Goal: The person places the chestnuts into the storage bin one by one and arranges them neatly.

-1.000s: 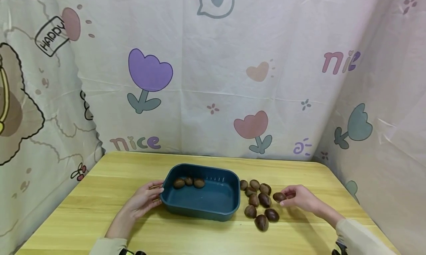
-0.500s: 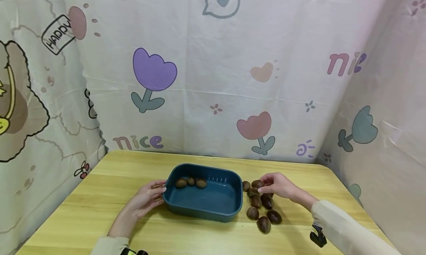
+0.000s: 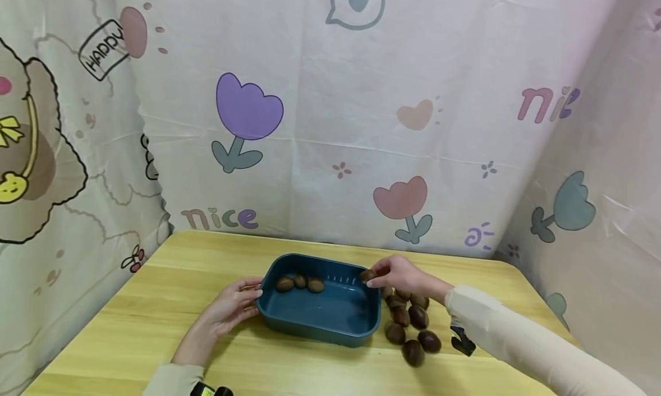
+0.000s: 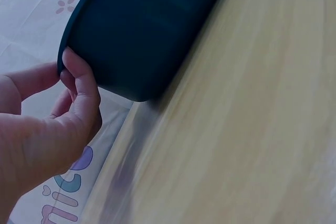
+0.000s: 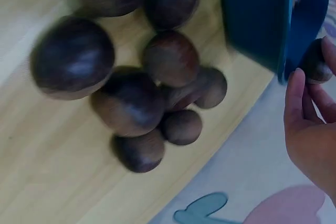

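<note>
A dark blue rectangular bin [image 3: 330,311] sits on the table, with 3 brown chestnuts [image 3: 316,284] by its far left inner wall. My left hand [image 3: 229,308] holds the bin's left end; the left wrist view shows thumb and fingers [image 4: 83,85] pinching the rim. Over the bin's right rim, my right hand [image 3: 403,275] pinches one chestnut [image 5: 316,62] between thumb and fingertips. Several more chestnuts [image 3: 418,317] lie loosely grouped on the table, just right of the bin. My right forearm passes close behind them, and the hand partly covers the farthest ones.
The light wooden table [image 3: 170,292] ends at a hanging cloth [image 3: 310,178] printed with flowers and words, which closes off the back and both sides. Chestnuts stand close against the bin's right wall.
My right hand has let a chestnut down among the others, picked one up at the group's far side, and carried it left over the bin's rim. The left hand keeps its hold.
</note>
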A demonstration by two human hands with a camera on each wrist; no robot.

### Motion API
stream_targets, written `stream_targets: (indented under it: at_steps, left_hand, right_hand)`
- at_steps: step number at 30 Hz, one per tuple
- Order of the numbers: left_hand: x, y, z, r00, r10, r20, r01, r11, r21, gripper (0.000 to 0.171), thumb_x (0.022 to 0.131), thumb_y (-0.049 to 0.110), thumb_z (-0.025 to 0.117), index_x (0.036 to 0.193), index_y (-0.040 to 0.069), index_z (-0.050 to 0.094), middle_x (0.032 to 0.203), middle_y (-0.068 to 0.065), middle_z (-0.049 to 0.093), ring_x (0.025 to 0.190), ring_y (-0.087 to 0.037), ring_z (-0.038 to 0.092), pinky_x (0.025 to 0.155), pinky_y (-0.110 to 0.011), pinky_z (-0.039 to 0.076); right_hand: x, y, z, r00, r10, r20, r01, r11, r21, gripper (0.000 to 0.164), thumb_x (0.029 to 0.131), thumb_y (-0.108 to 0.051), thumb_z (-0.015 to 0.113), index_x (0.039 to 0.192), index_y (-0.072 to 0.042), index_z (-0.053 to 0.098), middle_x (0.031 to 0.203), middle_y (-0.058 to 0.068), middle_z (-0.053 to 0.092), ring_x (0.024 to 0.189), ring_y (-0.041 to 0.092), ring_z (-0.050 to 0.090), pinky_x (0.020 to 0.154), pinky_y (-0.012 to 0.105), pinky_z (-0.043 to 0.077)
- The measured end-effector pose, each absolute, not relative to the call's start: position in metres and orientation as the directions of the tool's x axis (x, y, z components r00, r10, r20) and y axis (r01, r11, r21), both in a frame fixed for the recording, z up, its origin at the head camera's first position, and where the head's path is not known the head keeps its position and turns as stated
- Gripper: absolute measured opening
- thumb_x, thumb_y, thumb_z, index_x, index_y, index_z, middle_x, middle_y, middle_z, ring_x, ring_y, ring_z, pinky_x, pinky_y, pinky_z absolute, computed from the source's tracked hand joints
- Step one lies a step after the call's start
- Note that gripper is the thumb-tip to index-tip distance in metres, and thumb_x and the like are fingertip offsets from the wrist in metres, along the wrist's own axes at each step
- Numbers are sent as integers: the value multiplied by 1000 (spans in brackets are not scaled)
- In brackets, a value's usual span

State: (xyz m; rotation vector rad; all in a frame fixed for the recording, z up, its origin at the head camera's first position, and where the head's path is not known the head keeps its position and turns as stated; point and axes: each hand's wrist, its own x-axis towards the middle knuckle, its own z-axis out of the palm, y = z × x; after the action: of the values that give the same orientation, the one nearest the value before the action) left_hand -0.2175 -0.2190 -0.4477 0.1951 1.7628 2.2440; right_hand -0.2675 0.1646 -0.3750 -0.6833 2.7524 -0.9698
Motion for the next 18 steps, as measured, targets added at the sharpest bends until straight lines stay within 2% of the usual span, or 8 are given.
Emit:
stream_targets:
  at_steps: [6, 11, 18]
  left_hand:
    - [-218, -218, -449, -956, 286, -65, -129, -208, 970, 42, 99, 5, 50, 134, -11, 35, 112, -6, 54, 90, -13, 58, 76, -28, 49]
    - [-217, -219, -448, -958, 281, -62, -127, -219, 967, 40, 99, 4, 49, 134, -11, 35, 110, -6, 53, 87, -12, 57, 74, -27, 49]
    - [-217, -218, -447, -956, 287, -68, -137, -230, 964, 38, 99, 4, 49, 133, -10, 38, 106, -5, 56, 88, -12, 57, 75, -27, 50]
  right_hand:
    - [-273, 141, -373, -880, -472, -50, -359, 731, -580, 18, 81, -19, 79, 91, -7, 71, 78, -2, 64, 71, 14, 55, 66, 30, 50]
    - [-278, 120, -370, -868, -487, -97, -354, 744, -567, 16, 80, -15, 80, 91, -6, 72, 78, -2, 64, 71, 14, 55, 66, 29, 50]
    - [-276, 100, -378, -873, -438, -215, -163, 677, -718, 10, 80, -3, 78, 83, 2, 70, 76, 6, 68, 71, 18, 67, 65, 33, 56]
